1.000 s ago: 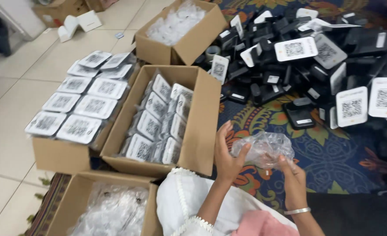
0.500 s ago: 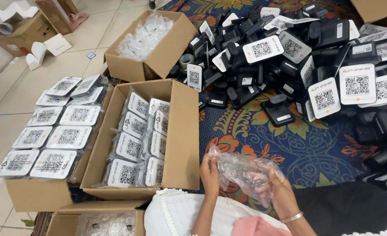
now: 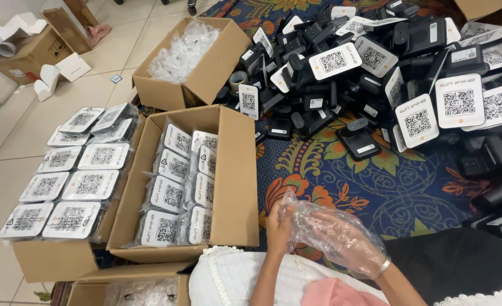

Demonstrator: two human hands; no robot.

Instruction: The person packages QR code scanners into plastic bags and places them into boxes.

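Note:
A clear plastic bag (image 3: 319,218) is stretched between my two hands low in the head view, over the patterned carpet. My right hand (image 3: 350,241) sits inside the bag, which covers it up to the wrist with its bangle. My left hand (image 3: 278,224) grips the bag's open edge at the left. Just left of my hands stands an open cardboard box (image 3: 237,170) packed with bagged white code-printed devices standing on edge. A big pile of black devices with white code plates (image 3: 376,73) lies on the carpet beyond my hands.
Another box (image 3: 58,258) at the left is topped with flat bagged devices. A box of empty clear bags (image 3: 205,62) stands farther back. One more box with bags (image 3: 143,292) is at the bottom edge. Small cartons lie on the tiled floor (image 3: 30,56).
My right hand has slid into the bag, which now covers it to the wrist. My left hand keeps hold of the bag's edge. The camera has tilted and shifted.

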